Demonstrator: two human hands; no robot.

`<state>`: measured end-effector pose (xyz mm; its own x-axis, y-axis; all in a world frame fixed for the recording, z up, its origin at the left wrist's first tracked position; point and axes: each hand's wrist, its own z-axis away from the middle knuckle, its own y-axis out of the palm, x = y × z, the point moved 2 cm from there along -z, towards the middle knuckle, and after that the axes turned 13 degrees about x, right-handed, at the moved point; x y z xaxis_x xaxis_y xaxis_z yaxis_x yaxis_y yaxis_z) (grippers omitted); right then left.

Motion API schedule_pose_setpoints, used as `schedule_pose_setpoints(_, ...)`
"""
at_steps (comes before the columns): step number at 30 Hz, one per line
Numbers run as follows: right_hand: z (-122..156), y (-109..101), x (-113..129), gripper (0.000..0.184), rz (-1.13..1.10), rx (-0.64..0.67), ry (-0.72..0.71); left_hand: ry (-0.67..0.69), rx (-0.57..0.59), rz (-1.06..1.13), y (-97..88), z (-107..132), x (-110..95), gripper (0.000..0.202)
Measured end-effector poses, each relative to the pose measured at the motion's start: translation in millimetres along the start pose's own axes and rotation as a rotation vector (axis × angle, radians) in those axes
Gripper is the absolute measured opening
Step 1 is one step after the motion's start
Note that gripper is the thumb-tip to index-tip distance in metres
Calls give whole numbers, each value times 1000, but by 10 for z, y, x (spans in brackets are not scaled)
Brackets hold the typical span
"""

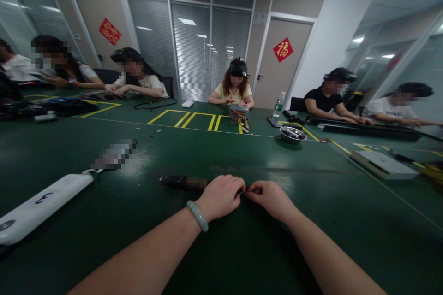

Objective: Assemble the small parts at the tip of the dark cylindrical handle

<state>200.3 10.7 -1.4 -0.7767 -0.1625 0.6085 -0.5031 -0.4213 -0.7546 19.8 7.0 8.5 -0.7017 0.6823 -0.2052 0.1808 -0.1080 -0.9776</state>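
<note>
A long dark cylindrical tool (194, 183), looking like an electric screwdriver, lies crosswise on the green table (152, 235). Its left end has a black collar and a small metal tip; the body is brownish. My left hand (223, 196), with a pale bangle (197, 215) at the wrist, is closed over the tool's right part. Close against those fingers, my right hand (272, 198) pinches at the tool's right end. What sits between the right fingertips is too small and dark to make out.
A white power bank (44, 205) joins a phone (119, 153) at left. Further off are a metal bowl (292, 133) of dark parts, a water bottle (278, 105), a grey box with coloured wires (238, 111), and a white box (384, 164) at right. Several people sit across the table.
</note>
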Motion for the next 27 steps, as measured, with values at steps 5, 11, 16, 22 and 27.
schedule_pose_setpoints(5,11,-6,23,19,8,5,6,-4,6,-5,-10,-2,-6,13)
schedule_pose_setpoints(11,11,-7,31,20,8,0,-2,-34,19,-18,-23,8,-23,21)
schedule_pose_setpoints(16,8,-4,24,19,9,-6,5,-42,-4,-10,1,6,-1,21)
schedule_pose_setpoints(22,12,-7,28,20,20,-5,2,-3,-9,-6,-10,12,-3,13)
schedule_pose_setpoints(27,10,-8,20,19,16,-12,7,-37,-11,-4,-2,13,-2,21)
